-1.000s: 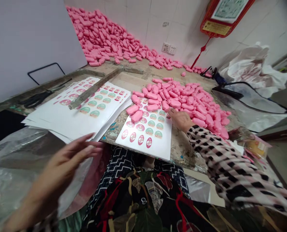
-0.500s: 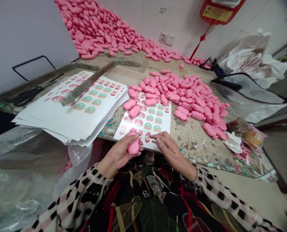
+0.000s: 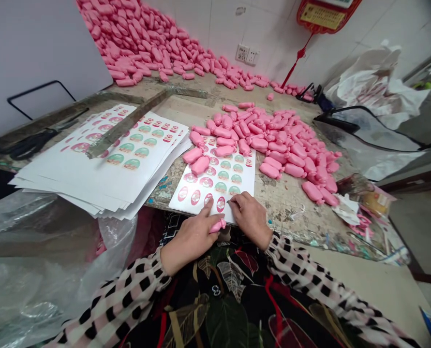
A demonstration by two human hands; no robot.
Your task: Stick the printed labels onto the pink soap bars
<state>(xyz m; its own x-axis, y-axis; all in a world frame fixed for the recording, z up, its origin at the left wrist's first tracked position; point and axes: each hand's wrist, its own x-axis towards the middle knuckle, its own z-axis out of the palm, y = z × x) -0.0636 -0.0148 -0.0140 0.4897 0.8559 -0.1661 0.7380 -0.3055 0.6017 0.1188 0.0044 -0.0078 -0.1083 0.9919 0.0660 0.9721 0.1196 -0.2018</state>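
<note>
My left hand (image 3: 196,234) is closed around a pink sausage-shaped piece (image 3: 218,225), mostly hidden in the palm. Its index finger rests on the sticker sheet (image 3: 249,181), beside a pink oval sticker (image 3: 220,204). My right hand (image 3: 249,215) is closed in a pinch at the right of that sticker. A small, thin dark tip (image 3: 229,201) pokes out from its fingers toward the sticker's edge; the kind of tool cannot be made out. Green and pink printed stickers cover the sheet, and a few pink pieces (image 3: 200,165) lie over its upper part.
A pile of pink pieces (image 3: 284,140) covers the table's middle, a larger heap (image 3: 139,43) the back left. Stacked sticker sheets (image 3: 124,186) lie left under a wooden bar (image 3: 128,125). Clear plastic (image 3: 55,261) hangs at lower left. A clear bag (image 3: 371,140) stands right.
My left hand has turned palm down with the pink piece and set its index finger on the sheet. The right hand has drawn in beside the oval sticker, its fingers curled tighter.
</note>
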